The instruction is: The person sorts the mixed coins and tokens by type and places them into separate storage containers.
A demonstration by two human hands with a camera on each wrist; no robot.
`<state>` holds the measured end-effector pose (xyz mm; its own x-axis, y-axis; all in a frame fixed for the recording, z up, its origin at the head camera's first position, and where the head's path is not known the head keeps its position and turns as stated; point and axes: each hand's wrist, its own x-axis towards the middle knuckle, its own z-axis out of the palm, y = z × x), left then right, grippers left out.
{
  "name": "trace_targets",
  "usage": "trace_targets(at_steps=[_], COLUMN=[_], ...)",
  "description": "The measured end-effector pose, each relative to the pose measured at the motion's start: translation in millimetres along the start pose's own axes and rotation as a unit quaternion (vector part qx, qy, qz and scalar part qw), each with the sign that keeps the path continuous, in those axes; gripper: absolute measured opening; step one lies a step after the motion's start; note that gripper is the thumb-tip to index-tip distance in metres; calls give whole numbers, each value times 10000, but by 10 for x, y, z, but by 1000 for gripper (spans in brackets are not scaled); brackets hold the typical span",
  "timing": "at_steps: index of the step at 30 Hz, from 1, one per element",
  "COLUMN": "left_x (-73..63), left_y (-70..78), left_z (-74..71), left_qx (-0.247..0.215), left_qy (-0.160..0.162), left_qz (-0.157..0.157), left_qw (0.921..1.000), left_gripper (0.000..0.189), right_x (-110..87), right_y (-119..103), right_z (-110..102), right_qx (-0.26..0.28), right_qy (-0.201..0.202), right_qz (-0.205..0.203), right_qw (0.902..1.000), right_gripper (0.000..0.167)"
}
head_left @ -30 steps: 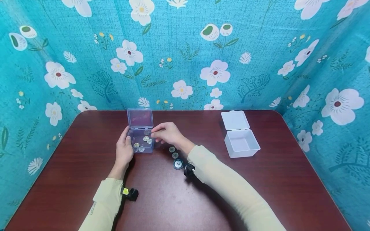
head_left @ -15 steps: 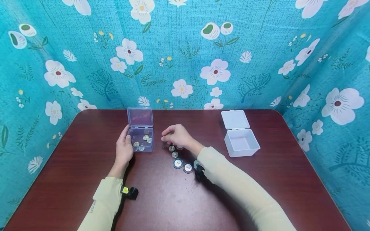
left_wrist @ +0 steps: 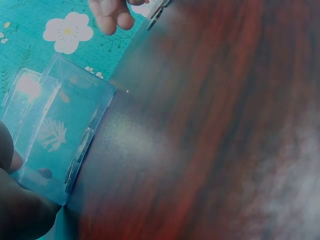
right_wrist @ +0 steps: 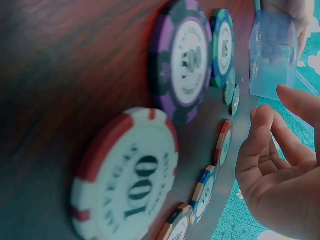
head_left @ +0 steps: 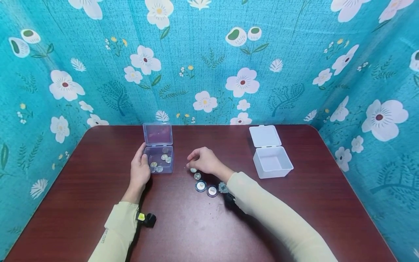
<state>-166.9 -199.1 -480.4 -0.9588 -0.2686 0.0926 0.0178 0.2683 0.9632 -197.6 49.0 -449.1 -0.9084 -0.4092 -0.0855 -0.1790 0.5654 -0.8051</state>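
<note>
My left hand (head_left: pixel 140 170) grips the left side of a clear plastic box (head_left: pixel 168 168), thumb at the rim. The box's lid stands up, and several coins (head_left: pixel 164 157) lie inside. To the right, my right hand (head_left: pixel 205 161) hovers low over a silver coin (head_left: pixel 193 170), partly covering it. In the right wrist view its thumb and forefinger are apart with nothing between them. A second coin (head_left: pixel 197 176) lies just in front. Poker chips curve on from there: a blue-green one (head_left: pixel 201 186), a purple 500 (head_left: pixel 212 191), and a red-and-white 100 (right_wrist: pixel 135 180).
A white plastic box (head_left: pixel 273 171) with its lid back stands at the right rear. More chips, including a blue-and-orange one (right_wrist: pixel 204 195), lie under the right hand, hidden in the head view. A floral curtain (head_left: pixel 209 65) hangs behind the dark red table (head_left: pixel 183 225).
My right hand has left the clear box's right rim and moved right and nearer, over the loose coins. My left hand and the box have stayed put.
</note>
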Motion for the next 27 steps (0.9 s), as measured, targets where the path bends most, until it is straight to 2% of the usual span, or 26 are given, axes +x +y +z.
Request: trace_targets(at_steps=[6, 22, 27], left_x=[-8, 9, 11], left_y=[-8, -36, -37], left_z=[6, -3, -10], left_qx=[-18, -107, -124], left_qy=[-31, 31, 36], left_qz=[55, 113, 95], left_qw=[10000, 9999, 9999], left_gripper=[50, 49, 49], right_x=[-45, -100, -120], right_y=[18, 61, 46], right_z=[19, 32, 33], right_qx=[-360, -726, -1021], right_qy=[-19, -10, -50], right_qz=[-32, -30, -146], right_qw=[9993, 9974, 9947], right_gripper=[19, 20, 20])
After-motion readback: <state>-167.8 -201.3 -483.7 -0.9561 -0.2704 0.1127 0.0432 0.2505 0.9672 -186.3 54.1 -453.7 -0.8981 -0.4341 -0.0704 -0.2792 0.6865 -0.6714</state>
